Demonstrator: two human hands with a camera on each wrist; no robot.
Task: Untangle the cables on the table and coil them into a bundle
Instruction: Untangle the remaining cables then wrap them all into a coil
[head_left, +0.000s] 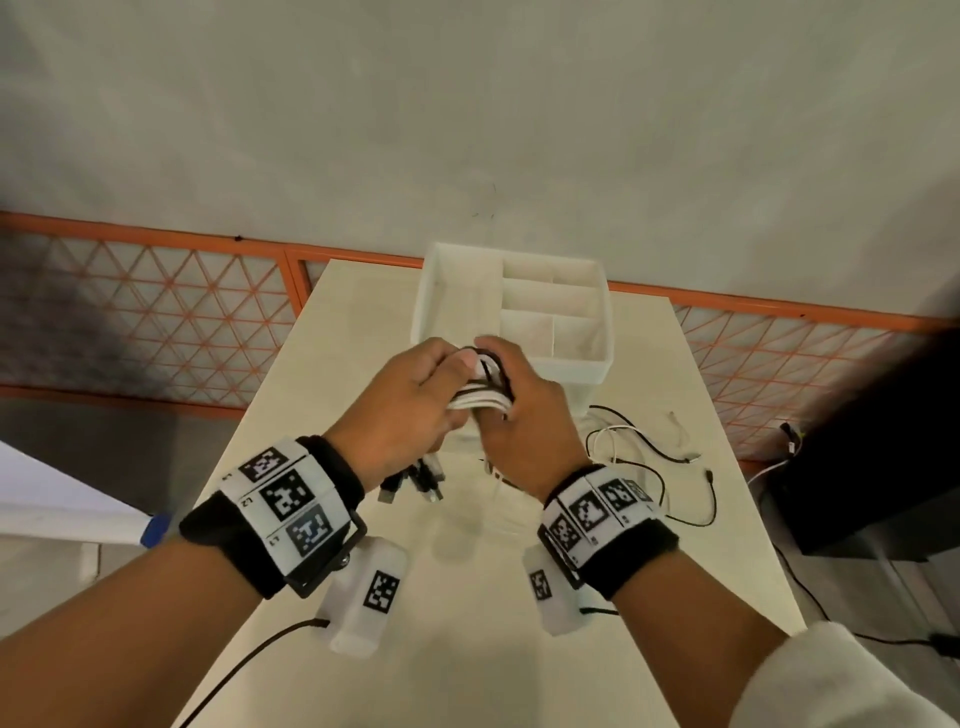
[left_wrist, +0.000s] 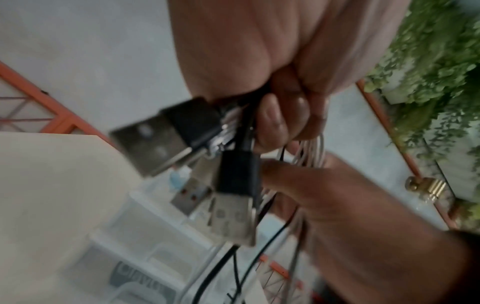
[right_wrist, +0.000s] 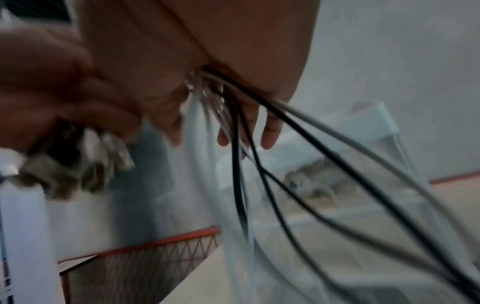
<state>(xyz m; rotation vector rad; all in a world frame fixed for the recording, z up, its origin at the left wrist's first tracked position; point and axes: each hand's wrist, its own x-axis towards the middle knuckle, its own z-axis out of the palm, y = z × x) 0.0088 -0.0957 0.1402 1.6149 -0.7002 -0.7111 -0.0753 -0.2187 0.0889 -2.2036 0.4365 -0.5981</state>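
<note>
The left hand (head_left: 410, 410) grips the USB plugs (left_wrist: 187, 152) end; the right hand (head_left: 519, 415) holds the limp, light cables (head_left: 480, 397). Best gathered near the stiff plugs.

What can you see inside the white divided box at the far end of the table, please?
The white box shows bare dividers and empty-looking compartments on its right side. The hands, holding the cable bundle, cover its near-left corner, so that part cannot be judged.

Head view high above; blurred wrist views close, perhaps sharing cables (head_left: 480, 400).
</note>
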